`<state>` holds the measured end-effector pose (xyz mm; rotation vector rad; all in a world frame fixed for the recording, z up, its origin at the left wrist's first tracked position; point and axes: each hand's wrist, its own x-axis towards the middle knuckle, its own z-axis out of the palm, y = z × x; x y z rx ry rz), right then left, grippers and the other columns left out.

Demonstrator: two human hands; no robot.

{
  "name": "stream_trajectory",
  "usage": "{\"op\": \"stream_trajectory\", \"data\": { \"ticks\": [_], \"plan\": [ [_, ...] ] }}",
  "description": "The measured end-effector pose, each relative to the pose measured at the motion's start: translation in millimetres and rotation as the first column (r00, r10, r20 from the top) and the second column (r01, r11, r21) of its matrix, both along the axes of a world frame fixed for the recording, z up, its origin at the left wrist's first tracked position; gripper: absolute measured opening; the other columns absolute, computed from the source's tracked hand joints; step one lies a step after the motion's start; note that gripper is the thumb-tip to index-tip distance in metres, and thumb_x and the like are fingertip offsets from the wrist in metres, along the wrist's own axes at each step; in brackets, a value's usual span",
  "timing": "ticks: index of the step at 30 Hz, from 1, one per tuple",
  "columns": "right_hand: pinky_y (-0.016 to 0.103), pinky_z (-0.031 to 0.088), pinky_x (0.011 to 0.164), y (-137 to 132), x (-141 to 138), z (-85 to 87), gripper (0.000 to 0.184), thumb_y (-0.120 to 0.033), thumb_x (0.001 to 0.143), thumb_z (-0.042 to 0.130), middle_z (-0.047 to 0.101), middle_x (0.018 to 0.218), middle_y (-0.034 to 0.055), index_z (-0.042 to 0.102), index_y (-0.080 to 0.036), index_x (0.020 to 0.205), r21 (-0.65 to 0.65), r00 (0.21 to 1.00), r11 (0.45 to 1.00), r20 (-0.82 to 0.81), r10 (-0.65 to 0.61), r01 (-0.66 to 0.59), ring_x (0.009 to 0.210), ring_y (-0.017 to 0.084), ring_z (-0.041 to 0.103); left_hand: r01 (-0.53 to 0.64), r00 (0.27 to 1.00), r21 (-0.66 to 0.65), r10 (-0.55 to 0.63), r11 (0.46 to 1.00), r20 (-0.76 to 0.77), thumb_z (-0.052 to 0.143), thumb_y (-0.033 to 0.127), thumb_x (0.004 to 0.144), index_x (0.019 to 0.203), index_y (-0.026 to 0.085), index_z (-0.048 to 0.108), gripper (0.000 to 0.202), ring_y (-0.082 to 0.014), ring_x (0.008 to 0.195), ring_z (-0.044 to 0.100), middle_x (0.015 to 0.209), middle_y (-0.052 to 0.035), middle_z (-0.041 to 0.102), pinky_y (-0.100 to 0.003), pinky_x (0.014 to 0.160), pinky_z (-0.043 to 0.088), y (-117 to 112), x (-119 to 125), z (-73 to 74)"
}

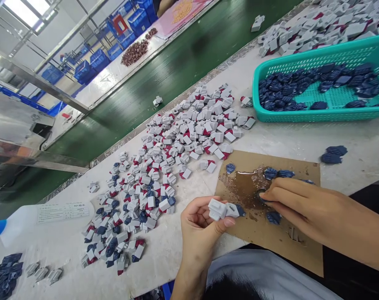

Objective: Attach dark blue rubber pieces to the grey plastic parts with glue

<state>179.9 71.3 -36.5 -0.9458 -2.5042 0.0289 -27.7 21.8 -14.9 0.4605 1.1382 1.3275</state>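
Note:
My left hand [199, 233] is closed around light grey plastic pieces [218, 209], gripped between thumb and fingers. A dark blue piece [240, 210] shows at their right end. Over the wet brown patch [244, 183] on a cardboard sheet [289, 246], my right hand [311, 204] pinches a small dark piece [262, 194], mostly hidden by the fingertips. Loose dark blue pieces lie around that hand on the cardboard, among them one by the sheet's far left corner [230, 168] and one just below the fingers [273, 217].
A large pile of grey, red and blue pieces [176, 141] spreads across the table. A green basket [320, 116] holds dark blue pieces. Beyond runs a green conveyor belt [189, 68]. At left lie a white bottle with a blue cap [20, 223] and more dark blue pieces [6, 275].

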Motion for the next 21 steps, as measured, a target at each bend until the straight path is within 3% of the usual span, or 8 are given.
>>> {"op": "stream_trajectory", "data": {
  "ticks": [9,14,17,21],
  "plan": [
    [0.026,0.049,0.063,-5.1,4.3,-3.7,0.017,-0.021,0.097,0.033,0.06,0.095,0.0039,0.05,-0.02,0.098,-0.071,1.0,0.997,0.003,-0.02,0.02,0.082,0.013,0.063,0.005,1.0,0.01,-0.005,1.0,-0.009,0.086,0.012,0.054,0.078,0.023,0.073,0.029,-0.0077,0.064,0.068,0.071,0.0027,0.075,-0.011,0.061,0.052,-1.0,1.6,-3.6],
    [0.027,0.05,0.064,-3.6,7.1,-3.2,0.017,-0.022,0.096,0.035,0.06,0.091,0.0038,0.052,-0.02,0.096,-0.019,0.998,0.998,0.024,-0.053,0.054,0.078,0.014,0.062,0.016,1.0,0.021,-0.017,1.0,0.026,0.085,0.01,0.057,0.079,0.022,0.073,0.029,-0.0054,0.063,0.068,0.071,0.004,0.075,-0.008,0.059,0.051,-2.2,2.8,-6.3],
    [0.027,0.051,0.06,-5.8,5.3,-0.7,0.022,-0.028,0.095,0.035,0.061,0.09,0.0042,0.056,-0.022,0.095,-0.119,0.998,0.991,0.003,-0.056,0.056,0.078,0.016,0.062,0.011,0.999,0.01,-0.011,1.0,0.031,0.085,0.01,0.058,0.081,0.022,0.072,0.029,-0.0049,0.063,0.067,0.071,0.0042,0.074,-0.008,0.059,0.05,-2.4,4.5,-7.4],
    [0.029,0.051,0.056,-11.8,-6.8,5.4,0.03,-0.046,0.09,0.042,0.059,0.075,0.0047,0.062,-0.025,0.086,-0.344,0.953,0.905,-0.078,-0.292,0.249,0.074,0.02,0.06,0.03,0.997,-0.01,-0.03,0.999,0.074,0.085,0.009,0.057,0.078,0.02,0.071,0.028,-0.0061,0.065,0.068,0.072,0.0034,0.075,-0.009,0.061,0.052,-2.5,11.2,-5.5]
  ]
}}
